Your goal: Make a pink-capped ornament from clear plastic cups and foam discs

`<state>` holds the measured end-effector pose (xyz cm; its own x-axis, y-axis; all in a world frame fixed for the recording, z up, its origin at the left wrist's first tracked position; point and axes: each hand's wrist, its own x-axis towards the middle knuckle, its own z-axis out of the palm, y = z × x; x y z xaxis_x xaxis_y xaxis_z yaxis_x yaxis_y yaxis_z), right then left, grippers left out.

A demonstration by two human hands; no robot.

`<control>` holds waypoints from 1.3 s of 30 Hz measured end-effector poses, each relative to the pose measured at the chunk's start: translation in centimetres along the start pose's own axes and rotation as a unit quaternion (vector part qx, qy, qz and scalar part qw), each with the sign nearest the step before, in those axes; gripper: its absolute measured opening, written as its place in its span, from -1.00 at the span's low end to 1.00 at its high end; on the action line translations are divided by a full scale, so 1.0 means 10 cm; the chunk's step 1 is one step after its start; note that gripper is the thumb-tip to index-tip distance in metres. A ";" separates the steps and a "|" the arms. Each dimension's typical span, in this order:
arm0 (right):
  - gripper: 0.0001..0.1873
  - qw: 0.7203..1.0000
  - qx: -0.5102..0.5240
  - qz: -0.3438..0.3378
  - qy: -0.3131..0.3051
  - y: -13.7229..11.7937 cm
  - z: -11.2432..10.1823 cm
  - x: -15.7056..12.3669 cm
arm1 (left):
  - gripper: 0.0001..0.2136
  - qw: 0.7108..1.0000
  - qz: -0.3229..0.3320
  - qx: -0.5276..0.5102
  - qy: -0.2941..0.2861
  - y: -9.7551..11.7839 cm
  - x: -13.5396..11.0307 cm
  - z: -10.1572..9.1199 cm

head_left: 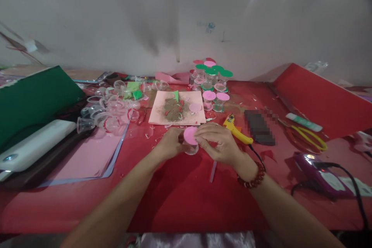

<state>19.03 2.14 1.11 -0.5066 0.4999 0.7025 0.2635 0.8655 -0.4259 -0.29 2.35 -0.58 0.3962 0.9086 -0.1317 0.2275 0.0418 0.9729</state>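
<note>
Both hands meet low over the red table (180, 197). The left hand (170, 144) curls closed round a small clear cup (192, 149), held between the two hands. The right hand (222, 143) pinches a pink disc (190, 135) onto its rim with thumb and forefinger. Whether the disc is stuck down I cannot tell; the view is soft there. An uneven pinch could slide the disc off-centre or tip the light cup. A yellow glue gun (236, 131) lies just beside the right hand; if hot, a brush against it could burn. Beyond, a pink sheet (162, 118) bears brown grit (173, 109). Capped cups (213, 75) stand near the wall.
</note>
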 end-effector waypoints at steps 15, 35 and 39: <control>-0.82 0.999 0.020 -0.021 -0.038 -0.03 -0.02 0.01 | -0.80 1.000 -0.003 0.009 0.014 -0.05 0.01 0.01; -0.76 0.998 0.009 -0.036 -0.050 -0.08 -0.02 0.03 | -0.86 0.999 0.003 -0.035 0.010 -0.01 -0.03 0.03; -0.85 0.997 0.070 -0.017 0.025 -0.12 -0.06 0.04 | -0.85 1.000 0.000 -0.016 0.024 -0.01 -0.03 0.02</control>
<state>18.99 1.32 2.30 -0.4703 0.4741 0.7444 0.1273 0.8711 -0.4744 -0.25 2.01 -0.71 0.3529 0.9276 -0.1229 0.1985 0.0542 0.9786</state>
